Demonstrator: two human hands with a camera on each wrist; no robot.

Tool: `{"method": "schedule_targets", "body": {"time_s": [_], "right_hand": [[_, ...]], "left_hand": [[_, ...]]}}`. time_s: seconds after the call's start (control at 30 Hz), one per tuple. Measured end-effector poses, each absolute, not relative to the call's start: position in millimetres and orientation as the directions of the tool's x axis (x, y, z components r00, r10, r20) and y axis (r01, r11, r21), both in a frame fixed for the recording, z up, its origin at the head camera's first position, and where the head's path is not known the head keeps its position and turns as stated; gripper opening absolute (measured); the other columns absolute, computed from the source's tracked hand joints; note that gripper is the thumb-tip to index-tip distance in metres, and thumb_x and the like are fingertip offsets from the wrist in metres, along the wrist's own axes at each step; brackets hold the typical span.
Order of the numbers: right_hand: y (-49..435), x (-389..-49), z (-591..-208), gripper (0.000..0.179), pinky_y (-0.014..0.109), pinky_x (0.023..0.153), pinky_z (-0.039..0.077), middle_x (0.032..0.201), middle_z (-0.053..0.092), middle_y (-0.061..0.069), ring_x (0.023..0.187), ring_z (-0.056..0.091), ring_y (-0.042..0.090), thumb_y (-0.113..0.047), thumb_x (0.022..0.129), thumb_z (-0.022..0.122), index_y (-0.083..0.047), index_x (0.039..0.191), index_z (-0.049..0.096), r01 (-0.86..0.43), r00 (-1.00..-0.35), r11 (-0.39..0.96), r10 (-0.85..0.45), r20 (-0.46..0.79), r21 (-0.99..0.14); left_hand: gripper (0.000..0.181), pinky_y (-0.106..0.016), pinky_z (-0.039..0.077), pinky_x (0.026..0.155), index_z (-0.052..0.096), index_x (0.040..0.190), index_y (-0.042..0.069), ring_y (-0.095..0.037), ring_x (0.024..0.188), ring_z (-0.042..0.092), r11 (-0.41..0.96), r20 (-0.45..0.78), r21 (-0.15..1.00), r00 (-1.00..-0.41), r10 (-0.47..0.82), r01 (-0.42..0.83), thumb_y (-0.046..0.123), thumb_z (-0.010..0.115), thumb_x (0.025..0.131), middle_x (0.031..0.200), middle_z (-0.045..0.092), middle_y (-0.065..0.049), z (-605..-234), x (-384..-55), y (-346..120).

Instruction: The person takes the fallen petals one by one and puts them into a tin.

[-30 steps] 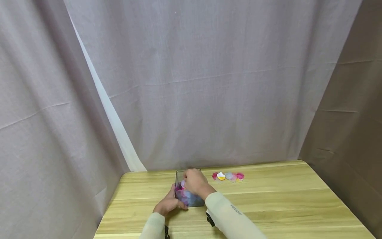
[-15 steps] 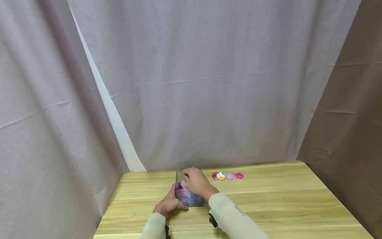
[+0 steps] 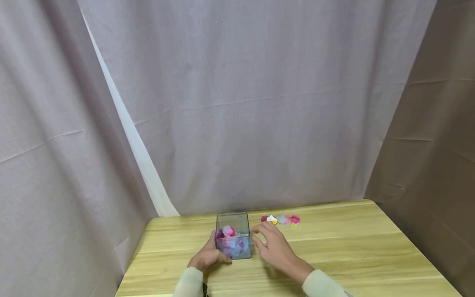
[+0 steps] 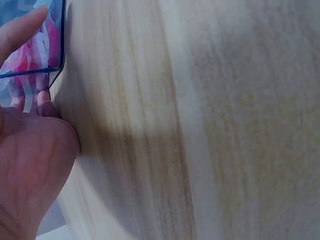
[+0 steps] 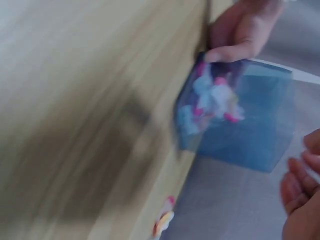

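Observation:
A clear, bluish plastic box [image 3: 239, 222] stands open-topped on the wooden table, partly filled with loose petals [image 3: 228, 232] in pink, lilac and white. My left hand [image 3: 209, 255] holds its left side, thumb across the front; in the left wrist view the other fingers [image 4: 46, 104] show around the box's far side. My right hand [image 3: 276, 249] hovers just right of the box, its fingers loosely bent and nothing between them. The right wrist view has this hand [image 5: 306, 187] close beside the box's top.
Behind the right hand, a short row of loose petals [image 3: 285, 220] lies on the table, with a white-and-yellow petal [image 3: 272, 219] near its left end. The wooden table [image 3: 356, 243] stretches to the right. A grey curtain [image 3: 274, 144] hangs right behind its back edge.
My right hand has come out of the box and moved right, its fingers loosening. The petals in the box now show more fully. The left hand keeps its hold.

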State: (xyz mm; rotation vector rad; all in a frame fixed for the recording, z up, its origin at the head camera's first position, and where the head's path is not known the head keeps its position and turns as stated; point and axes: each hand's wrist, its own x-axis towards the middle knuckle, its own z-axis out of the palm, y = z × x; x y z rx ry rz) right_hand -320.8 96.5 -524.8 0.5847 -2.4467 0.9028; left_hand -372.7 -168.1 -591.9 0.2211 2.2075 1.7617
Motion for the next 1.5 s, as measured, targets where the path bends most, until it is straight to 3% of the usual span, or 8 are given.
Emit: {"method": "schedule_targets", "body": {"time_s": [0.2, 0.4, 0.63, 0.83, 1.03, 1.13, 1.33, 1.5], "right_hand": [[118.6, -337.2, -550.8, 0.007, 0.046, 0.095, 0.059, 0.103, 0.074, 0.003, 0.105, 0.069, 0.024, -0.009, 0.092, 0.078, -0.009, 0.099, 0.076, -0.379, -0.895, 0.742, -0.141, 0.424, -0.553], [131.8, -374.8, -583.5, 0.026, 0.049, 0.094, 0.059, 0.108, 0.075, 0.012, 0.104, 0.068, 0.029, -0.008, 0.093, 0.076, 0.002, 0.117, 0.077, -0.272, -0.947, 0.790, -0.117, 0.301, -0.549], [128.6, -402.4, -593.3, 0.008, 0.042, 0.075, 0.052, 0.091, 0.060, 0.010, 0.085, 0.056, 0.025, -0.005, 0.092, 0.074, -0.001, 0.097, 0.070, -0.237, -0.967, 0.813, -0.143, 0.213, -0.532], [129.9, -413.4, -596.2, 0.011, 0.043, 0.077, 0.054, 0.091, 0.059, 0.009, 0.086, 0.057, 0.024, -0.002, 0.093, 0.071, -0.001, 0.101, 0.063, -0.178, -0.977, 0.839, -0.090, 0.192, -0.514], [133.5, -420.3, -599.3, 0.024, 0.048, 0.083, 0.058, 0.087, 0.058, 0.011, 0.084, 0.061, 0.029, 0.009, 0.079, 0.067, 0.006, 0.102, 0.062, -0.205, -0.973, 0.867, -0.128, 0.194, -0.455], [134.4, -420.9, -600.2, 0.030, 0.051, 0.086, 0.059, 0.090, 0.060, 0.013, 0.087, 0.063, 0.032, 0.008, 0.077, 0.066, 0.009, 0.107, 0.062, -0.223, -0.968, 0.870, -0.146, 0.203, -0.439], [133.4, -417.5, -594.7, 0.004, 0.042, 0.070, 0.055, 0.081, 0.057, 0.009, 0.076, 0.056, 0.022, 0.004, 0.093, 0.055, 0.002, 0.096, 0.057, -0.217, -0.967, 0.779, -0.088, 0.240, -0.589], [133.3, -411.7, -580.2, 0.003, 0.036, 0.066, 0.050, 0.078, 0.057, 0.007, 0.074, 0.054, 0.020, 0.003, 0.095, 0.054, 0.001, 0.097, 0.055, -0.181, -0.968, 0.691, 0.001, 0.251, -0.700]], "left_hand": [[0.118, -0.073, 0.010, 0.130, 0.025, 0.161, 0.008, -0.049, 0.152, 0.033, 0.232, -0.141, 0.970, -0.939, 0.313, -0.069, -0.011, 0.084, 0.060, 0.164, 0.037, -0.030, -592.3, -372.4, -168.5], [0.117, -0.073, 0.010, 0.130, 0.026, 0.160, 0.008, -0.050, 0.153, 0.032, 0.227, -0.139, 0.972, -0.937, 0.321, -0.066, -0.010, 0.085, 0.060, 0.164, 0.037, -0.029, -592.9, -373.4, -170.3], [0.119, -0.076, 0.008, 0.129, 0.023, 0.162, 0.006, -0.053, 0.154, 0.028, 0.273, -0.143, 0.960, -0.942, 0.303, -0.058, -0.008, 0.085, 0.061, 0.166, 0.033, -0.032, -587.5, -371.2, -173.7], [0.118, -0.073, 0.007, 0.131, 0.025, 0.161, 0.008, -0.050, 0.155, 0.027, 0.232, -0.141, 0.970, -0.937, 0.319, -0.067, -0.010, 0.084, 0.061, 0.167, 0.033, -0.030, -586.7, -371.2, -170.5], [0.118, -0.072, 0.009, 0.131, 0.025, 0.161, 0.008, -0.046, 0.152, 0.033, 0.231, -0.141, 0.970, -0.940, 0.310, -0.069, -0.012, 0.084, 0.061, 0.163, 0.039, -0.027, -587.6, -371.3, -168.5], [0.119, -0.072, 0.008, 0.131, 0.023, 0.162, 0.008, -0.047, 0.153, 0.032, 0.228, -0.140, 0.971, -0.940, 0.310, -0.070, -0.011, 0.084, 0.061, 0.164, 0.038, -0.028, -587.6, -371.7, -168.3], [0.120, -0.074, 0.004, 0.130, 0.024, 0.162, 0.007, -0.051, 0.158, 0.023, 0.241, -0.139, 0.968, -0.944, 0.300, -0.066, -0.010, 0.084, 0.060, 0.168, 0.032, -0.031, -589.1, -372.3, -168.1], [0.120, -0.074, 0.003, 0.130, 0.024, 0.162, 0.007, -0.053, 0.159, 0.020, 0.249, -0.146, 0.966, -0.944, 0.294, -0.072, -0.009, 0.084, 0.060, 0.169, 0.030, -0.031, -588.2, -372.3, -167.7]]}}
